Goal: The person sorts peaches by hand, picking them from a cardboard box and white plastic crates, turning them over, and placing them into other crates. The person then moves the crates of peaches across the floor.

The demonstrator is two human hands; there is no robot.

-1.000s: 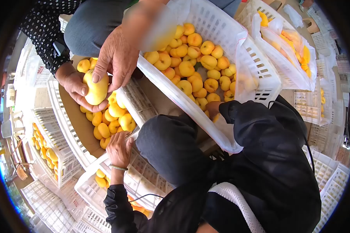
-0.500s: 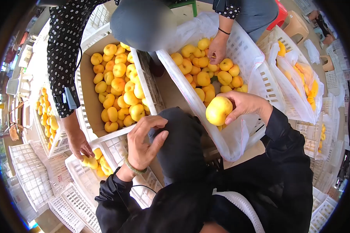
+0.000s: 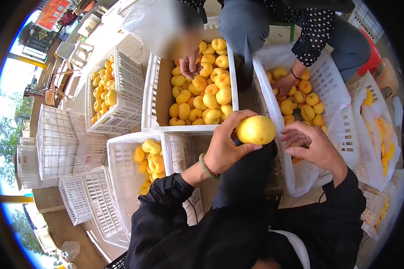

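Observation:
A large yellow fruit point(image 3: 256, 130) is held between the thumb and fingers of my left hand point(image 3: 231, 145), above my dark-trousered knee. My right hand point(image 3: 316, 148) is just right of that fruit, fingers apart and holding nothing, over the near end of a plastic-lined white crate point(image 3: 280, 152) of yellow fruit. Beyond my left hand stands a cardboard-lined white crate point(image 3: 184, 130) full of yellow fruit. A smaller heap of yellow fruit point(image 3: 153, 163) lies in a white crate at the left.
Across from me, a co-worker in dotted sleeves has one hand point(image 3: 191, 65) over the cardboard-lined crate and another point(image 3: 285, 84) in the plastic-lined one. Another fruit crate point(image 3: 128, 89) and stacked crates point(image 3: 56, 143) stand left. A bagged fruit crate point(image 3: 372, 134) stands right.
The large fruit has passed from my right hand to my left hand. My right hand has opened. The view has turned left, and the co-worker's hand has left the small heap at the left.

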